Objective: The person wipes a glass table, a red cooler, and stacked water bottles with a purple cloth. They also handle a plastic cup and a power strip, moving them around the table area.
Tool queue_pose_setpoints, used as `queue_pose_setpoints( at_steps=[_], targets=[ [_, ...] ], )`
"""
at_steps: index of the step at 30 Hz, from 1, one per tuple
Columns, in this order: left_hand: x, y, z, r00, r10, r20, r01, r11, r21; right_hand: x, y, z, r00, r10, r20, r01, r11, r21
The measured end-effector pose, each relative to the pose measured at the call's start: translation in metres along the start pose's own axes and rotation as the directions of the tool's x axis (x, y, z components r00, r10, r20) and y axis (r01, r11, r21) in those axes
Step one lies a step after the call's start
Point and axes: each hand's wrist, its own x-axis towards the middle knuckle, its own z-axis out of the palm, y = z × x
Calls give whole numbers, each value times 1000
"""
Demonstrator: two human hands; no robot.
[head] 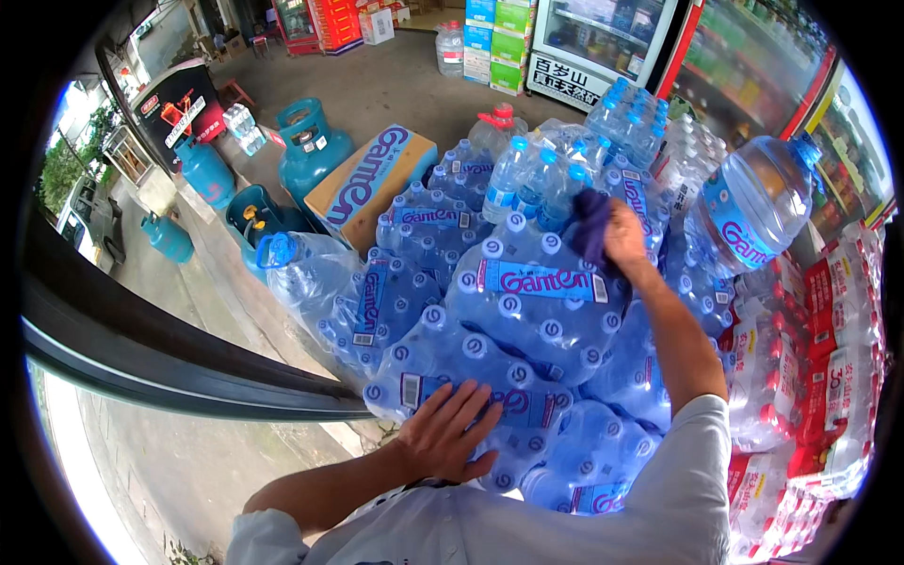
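Observation:
My left hand (452,429) rests flat, fingers spread, on a shrink-wrapped pack of Ganten water bottles (474,346) close to my body. In my right hand (625,233) is a bunched dark purple cloth (592,220). The cloth is beside several loose bottles with light blue caps (545,173), at the far right corner of another wrapped Ganten pack (540,282). Whether the cloth touches the bottles is hard to tell. More wrapped packs (424,219) are stacked around these. A large Ganten water jug (745,205) stands to the right of my right hand.
Blue gas cylinders (311,145) and a Ganten carton (373,180) stand left of the stack. A dark metal post (191,360) runs along the left. Red-and-white wrapped bottle packs (837,360) are piled at right. A glass-door fridge (600,42) and stacked boxes (510,46) stand behind.

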Motion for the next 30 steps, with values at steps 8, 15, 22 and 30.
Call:
queue_pose_setpoints(
  at_steps=[8, 15, 22, 30],
  targets=[
    [-3, -2, 3, 998, 44, -50, -48, 995, -84, 12, -232, 41, 969, -65, 238, 157, 905, -395],
    [-22, -11, 11, 985, 75, -153, -94, 989, -115, -2, -352, 83, 609, 160, 777, 357, 820, -448],
    [-56, -28, -15, 902, 118, -415, -251, 926, -282, -77, -389, 45, 845, 231, 482, -336, 931, 144],
    [-85, -67, -16, 838, -476, -265, 228, 748, -623, -234, -381, -32, 989, 71, 131, -20, 934, -357]
  ],
)
